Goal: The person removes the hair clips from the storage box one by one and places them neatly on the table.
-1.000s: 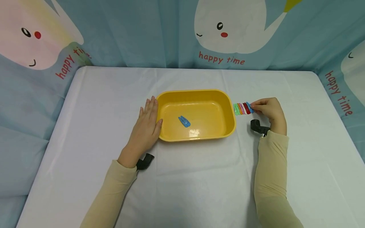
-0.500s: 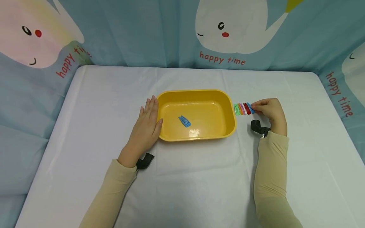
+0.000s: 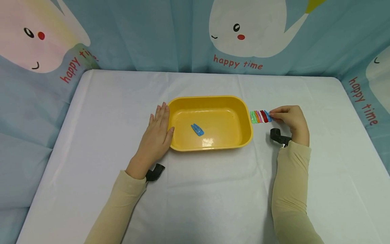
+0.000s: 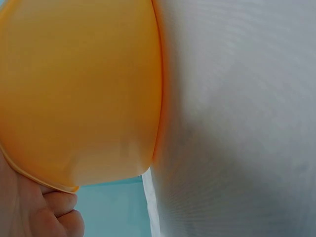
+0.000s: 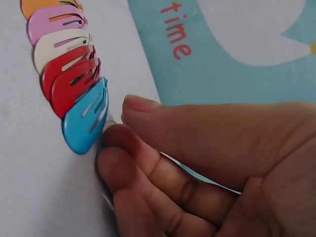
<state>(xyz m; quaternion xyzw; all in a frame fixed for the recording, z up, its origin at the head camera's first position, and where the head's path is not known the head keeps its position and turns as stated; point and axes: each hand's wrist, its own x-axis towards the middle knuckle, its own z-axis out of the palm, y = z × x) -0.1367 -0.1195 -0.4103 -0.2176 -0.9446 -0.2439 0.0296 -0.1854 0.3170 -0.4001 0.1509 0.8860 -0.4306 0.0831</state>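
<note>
A yellow tray (image 3: 222,127) stands on the white table with blue hair clips (image 3: 197,129) lying inside. My left hand (image 3: 155,134) rests along its left rim, fingers straight and thumb at the edge. To the right of the tray, a row of snap hair clips (image 3: 259,117) runs from green through orange, pink, white and red to blue. My right hand (image 3: 290,122) is at the row's right end. In the right wrist view, the blue hair clip (image 5: 84,121) overlaps a red one, and my thumb and bent fingers are just beside it, with nothing seen between them.
A white cloth (image 3: 207,196) covers the table. Blue curtains (image 3: 152,37) with printed whales hang at the back and sides. A black camera mount (image 3: 278,136) sits on the right wrist, another black mount (image 3: 155,172) on the left.
My right hand has shifted slightly to the right, off the blue hair clip at the end of the row. The left hand and tray have stayed in place.
</note>
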